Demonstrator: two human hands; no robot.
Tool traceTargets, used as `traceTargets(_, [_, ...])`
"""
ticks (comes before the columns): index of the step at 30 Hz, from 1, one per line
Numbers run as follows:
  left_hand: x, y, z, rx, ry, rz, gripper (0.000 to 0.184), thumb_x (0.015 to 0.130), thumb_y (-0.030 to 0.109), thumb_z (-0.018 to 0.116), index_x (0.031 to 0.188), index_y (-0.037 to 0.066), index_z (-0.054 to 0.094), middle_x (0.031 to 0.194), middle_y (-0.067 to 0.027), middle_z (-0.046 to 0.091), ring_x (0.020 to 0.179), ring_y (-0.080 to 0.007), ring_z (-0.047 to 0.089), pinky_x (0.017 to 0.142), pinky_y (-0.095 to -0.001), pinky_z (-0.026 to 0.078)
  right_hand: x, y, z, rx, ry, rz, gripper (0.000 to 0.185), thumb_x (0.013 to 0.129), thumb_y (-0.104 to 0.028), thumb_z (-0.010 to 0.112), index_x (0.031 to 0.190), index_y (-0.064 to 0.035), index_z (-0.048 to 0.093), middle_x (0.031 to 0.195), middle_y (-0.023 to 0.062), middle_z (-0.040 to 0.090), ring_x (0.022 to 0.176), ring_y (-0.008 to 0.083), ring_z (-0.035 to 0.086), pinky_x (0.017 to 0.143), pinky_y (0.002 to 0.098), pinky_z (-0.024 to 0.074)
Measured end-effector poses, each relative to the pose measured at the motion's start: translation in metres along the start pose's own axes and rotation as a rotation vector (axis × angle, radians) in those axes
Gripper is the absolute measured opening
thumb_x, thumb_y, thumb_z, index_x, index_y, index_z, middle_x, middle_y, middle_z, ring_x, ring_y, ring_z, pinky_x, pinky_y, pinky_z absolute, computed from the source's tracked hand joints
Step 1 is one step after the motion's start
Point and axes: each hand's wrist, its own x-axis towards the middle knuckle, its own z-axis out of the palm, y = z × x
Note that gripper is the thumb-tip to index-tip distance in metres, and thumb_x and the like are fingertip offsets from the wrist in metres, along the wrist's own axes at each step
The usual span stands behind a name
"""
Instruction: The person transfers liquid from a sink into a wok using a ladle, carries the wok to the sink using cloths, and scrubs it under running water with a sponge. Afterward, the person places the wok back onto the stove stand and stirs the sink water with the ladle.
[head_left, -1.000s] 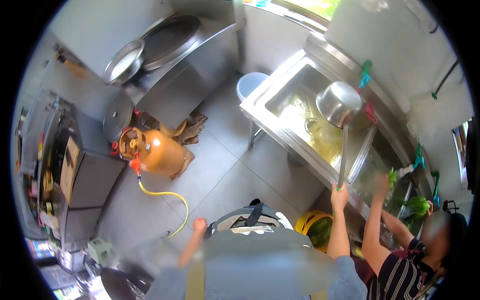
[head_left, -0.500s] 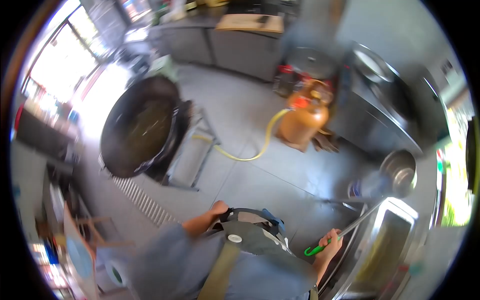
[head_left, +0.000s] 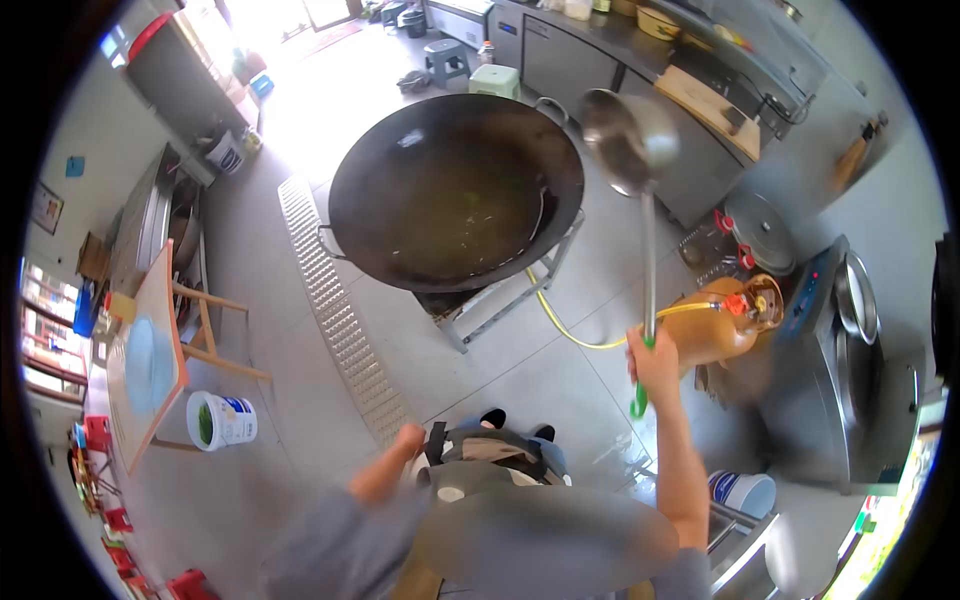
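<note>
My right hand [head_left: 654,365] is closed around the green hooked handle end of a long metal ladle [head_left: 648,250]. The ladle's large, deep bowl is raised, beside the right rim of a big dark wok [head_left: 390,240]. Liquid with small floating bits lies in the bottom of the wok, which rests on a metal stand [head_left: 480,328]. Near my waist, my left hand [head_left: 405,442] looks closed like a fist beside a dark strap, with nothing visible in it. Its fingers are partly turned away and slightly blurred.
An orange gas cylinder [head_left: 712,325] stands right of the wok, with a yellow hose [head_left: 565,328] running to the stand. A floor drain grate [head_left: 335,300] lies to the left. Further left are a wooden table [head_left: 170,365] and a white bucket [head_left: 235,422]. A steel counter [head_left: 800,400] is at right.
My right hand has raised the ladle from the metal basin at lower right and swung it left and forward to the wok. My view has turned right and the wok appears nearer.
</note>
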Motion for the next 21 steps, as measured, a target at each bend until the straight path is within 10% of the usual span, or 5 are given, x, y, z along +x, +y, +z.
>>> traceTargets(3, [-0.032,-0.012,-0.003,-0.248,0.107,-0.226,0.017,0.068,0.012,0.049,0.073,0.004,0.064,0.073,-0.016,0.061,0.066,-0.0286,0.059,0.056,-0.0365,0.045,0.072,-0.023,0.04,-0.333,-0.098,-0.201,0.03,0.076,-0.025,0.055,0.077,0.0028,0.045,0.058,0.0161,0.054,0.044,0.0273,0.054,0.042,0.0354,0.0431])
traceTargets(7, [-0.032,-0.067,0.007,0.568,-0.003,0.344,0.014,0.064,0.012,0.052,0.067,0.009,0.065,0.073,-0.0124,0.062,0.065,-0.0279,0.059,0.057,-0.0355,0.045,0.128,-0.039,0.104,-0.53,-0.178,-0.224,0.026,0.076,-0.018,0.051,0.076,0.0071,0.045,0.066,0.0229,0.056,0.051,0.033,0.057,0.05,0.0391,0.0464])
traceTargets(11, [-0.041,-0.074,0.026,-0.058,0.092,-0.01,0.016,0.066,0.021,0.053,0.074,0.012,0.065,0.077,-0.0108,0.061,0.071,-0.0273,0.059,0.059,-0.0365,0.046,0.155,-0.049,0.146,-0.584,-0.238,-0.202,0.024,0.075,-0.013,0.048,0.077,0.0109,0.045,0.067,0.0253,0.056,0.051,0.0331,0.058,0.051,0.0383,0.0478])
traceTargets(15, [-0.021,-0.13,0.034,0.489,0.083,0.211,0.018,0.068,0.024,0.053,0.077,0.013,0.063,0.079,-0.0107,0.061,0.075,-0.0279,0.058,0.061,-0.0385,0.045,0.158,-0.065,0.178,-0.556,-0.244,-0.074,0.021,0.073,-0.009,0.045,0.073,0.0121,0.049,0.062,0.0243,0.056,0.047,0.0313,0.058,0.047,0.0372,0.0486])
traceTargets(21, [-0.039,-0.142,-0.019,0.429,0.071,0.176,0.015,0.07,0.02,0.052,0.076,0.009,0.061,0.077,-0.0113,0.06,0.071,-0.028,0.058,0.057,-0.0386,0.045,0.12,-0.081,0.226,-0.129,-0.528,0.22,0.036,0.076,-0.023,0.059,0.056,0.0032,0.045,0.048,0.0094,0.043,0.037,0.0176,0.041,0.035,0.0314,0.0349])
